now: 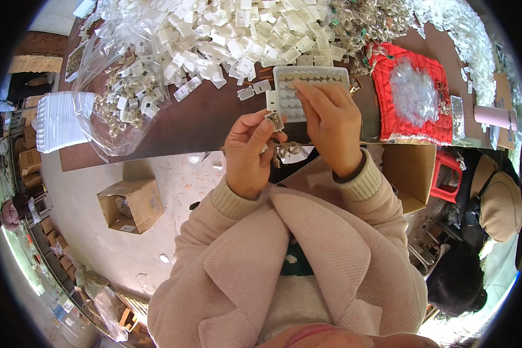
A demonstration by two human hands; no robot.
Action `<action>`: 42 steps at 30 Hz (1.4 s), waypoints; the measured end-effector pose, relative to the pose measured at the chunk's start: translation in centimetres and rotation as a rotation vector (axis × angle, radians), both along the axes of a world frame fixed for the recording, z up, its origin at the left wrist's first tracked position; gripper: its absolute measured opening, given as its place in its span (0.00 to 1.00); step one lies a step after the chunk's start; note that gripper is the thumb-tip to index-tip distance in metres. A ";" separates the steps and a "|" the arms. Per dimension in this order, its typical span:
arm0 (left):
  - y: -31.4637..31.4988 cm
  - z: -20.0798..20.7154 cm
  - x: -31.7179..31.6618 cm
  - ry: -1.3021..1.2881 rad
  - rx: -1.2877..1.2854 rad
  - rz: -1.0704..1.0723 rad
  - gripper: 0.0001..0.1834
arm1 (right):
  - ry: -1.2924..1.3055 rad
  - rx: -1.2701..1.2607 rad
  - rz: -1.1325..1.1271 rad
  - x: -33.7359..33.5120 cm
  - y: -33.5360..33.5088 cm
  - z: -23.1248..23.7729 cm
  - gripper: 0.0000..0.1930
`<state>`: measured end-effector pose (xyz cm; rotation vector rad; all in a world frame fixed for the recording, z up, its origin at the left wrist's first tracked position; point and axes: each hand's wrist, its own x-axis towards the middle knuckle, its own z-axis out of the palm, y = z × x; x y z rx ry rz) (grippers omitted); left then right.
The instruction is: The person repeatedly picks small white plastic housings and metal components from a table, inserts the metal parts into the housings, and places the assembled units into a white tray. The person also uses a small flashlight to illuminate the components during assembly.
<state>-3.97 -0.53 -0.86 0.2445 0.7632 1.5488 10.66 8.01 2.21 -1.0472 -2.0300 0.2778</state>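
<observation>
My left hand (248, 152) pinches a small metal and white plastic part (275, 120) between thumb and fingers, and more small metal pieces hang below it. My right hand (329, 122) lies over a white tray (284, 74) of round grey discs, its fingertips on the discs. The tray sits on the brown table (209, 119), right in front of both hands.
A large heap of small white plastic parts (232, 35) covers the far table, with a clear bag of parts (122, 98) at left and a stack of white sheets (58, 119). A red cloth (412, 124) with clear bits lies at right. Cardboard boxes (130, 204) stand on the floor.
</observation>
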 end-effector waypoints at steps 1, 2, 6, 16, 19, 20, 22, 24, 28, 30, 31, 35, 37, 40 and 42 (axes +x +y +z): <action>0.1 -0.1 -0.1 -0.009 0.008 -0.005 0.09 | -0.044 0.027 0.002 -0.2 0.6 -0.4 0.12; 0.1 -0.2 -0.3 -0.017 0.017 -0.008 0.09 | -0.085 0.044 -0.005 -0.4 1.0 -0.7 0.12; 0.3 -0.3 -0.9 -0.026 -0.001 -0.021 0.10 | -0.203 0.084 -0.010 -0.6 1.6 -1.0 0.11; 0.0 0.1 -0.6 -0.084 0.035 -0.060 0.09 | 0.185 -0.162 0.192 -0.4 -1.8 1.9 0.09; -0.1 0.3 -0.7 -0.075 0.015 -0.078 0.08 | 0.189 -0.162 0.238 0.1 -2.1 2.1 0.10; -0.2 0.4 -0.6 -0.071 0.015 -0.080 0.08 | 0.214 -0.172 0.238 0.2 -2.2 2.1 0.11; -0.2 0.5 -0.5 -0.078 0.052 -0.090 0.08 | 0.253 -0.152 0.203 0.2 -2.5 2.1 0.11; -0.4 0.7 -0.3 -0.082 0.079 -0.090 0.09 | 0.281 -0.098 0.133 -0.1 -3.0 2.0 0.11; -0.6 1.0 0.0 -0.076 0.060 -0.109 0.08 | 0.274 -0.116 0.177 0.2 -3.2 2.1 0.10; -0.7 1.1 0.0 -0.083 0.034 -0.127 0.08 | 0.249 -0.211 0.244 0.9 -3.0 2.3 0.10; -0.7 1.1 0.0 -0.091 0.021 -0.136 0.08 | 0.237 -0.222 0.265 1.2 -2.8 2.4 0.10; -0.9 1.0 0.2 -0.133 -0.007 -0.118 0.08 | 0.172 -0.169 0.304 1.8 -3.2 2.8 0.13; -0.9 1.0 0.5 -0.139 -0.050 -0.070 0.08 | 0.133 -0.107 0.297 1.8 -3.7 2.8 0.15; -0.9 1.2 0.7 -0.170 -0.077 -0.054 0.09 | 0.107 -0.075 0.283 1.8 -4.3 2.6 0.17; -0.8 1.3 0.8 -0.168 -0.039 -0.073 0.09 | 0.125 -0.101 0.275 1.9 -4.3 2.5 0.17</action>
